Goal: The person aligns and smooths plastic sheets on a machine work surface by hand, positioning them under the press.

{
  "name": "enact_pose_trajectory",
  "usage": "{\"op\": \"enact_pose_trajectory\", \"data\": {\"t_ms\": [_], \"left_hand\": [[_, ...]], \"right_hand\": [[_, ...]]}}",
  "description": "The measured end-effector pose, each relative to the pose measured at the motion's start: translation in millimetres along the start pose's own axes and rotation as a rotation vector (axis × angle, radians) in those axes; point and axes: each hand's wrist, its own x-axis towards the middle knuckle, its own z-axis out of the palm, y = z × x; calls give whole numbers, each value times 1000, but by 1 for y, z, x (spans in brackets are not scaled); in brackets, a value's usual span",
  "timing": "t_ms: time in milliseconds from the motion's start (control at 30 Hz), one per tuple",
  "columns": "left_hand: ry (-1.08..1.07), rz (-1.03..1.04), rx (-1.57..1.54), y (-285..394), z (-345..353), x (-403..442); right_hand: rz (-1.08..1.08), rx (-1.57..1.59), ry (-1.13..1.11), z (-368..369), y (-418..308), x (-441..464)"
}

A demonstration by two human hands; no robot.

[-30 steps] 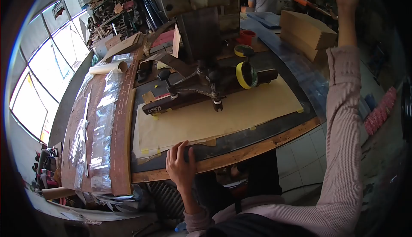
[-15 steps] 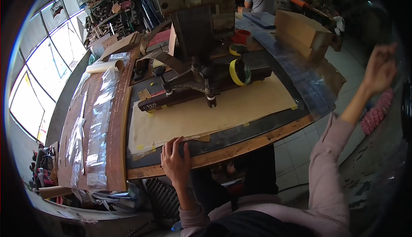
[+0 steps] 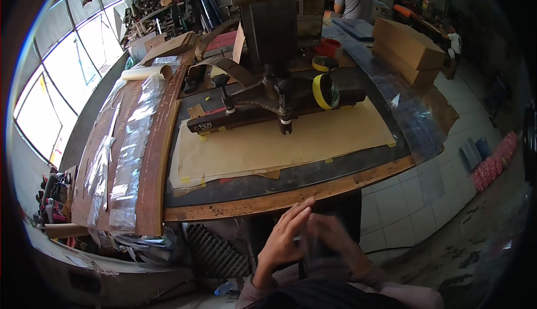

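Your left hand (image 3: 282, 240), fingers extended, was before bench (image 3: 358, 185) front edge. Your right hand (image 3: 334, 237) blurred beside it; grip, contact unclear. Paper (image 3: 319, 144) lay inside front edge, far part hidden by dark bar (image 3: 208, 122).

Bright windows (image 3: 75, 79) stand at ten o'clock, with a tan paper roll (image 3: 142, 74) lying nearer the centre; piled scraps (image 3: 154, 4) rise at eleven. A seated person in a grey shirt (image 3: 356, 1) is at one o'clock, a cardboard box (image 3: 408, 46) at two, a pink bundle (image 3: 495, 162) on the floor (image 3: 411, 200) at three
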Motion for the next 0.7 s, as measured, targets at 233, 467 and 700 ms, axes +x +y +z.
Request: {"op": "enact_pose_trajectory", "data": {"t_ms": [233,467,700], "left_hand": [[-18,-397,-6,2,-63,-65],[-343,-719,416,-82,-27,-178],[-442,-868,593,-109,-22,-175]], "right_hand": [[15,-393,-561,26,9,29],[127,-588,-785,10,29,37],[203,-613,-711,-22,13,30]]}}
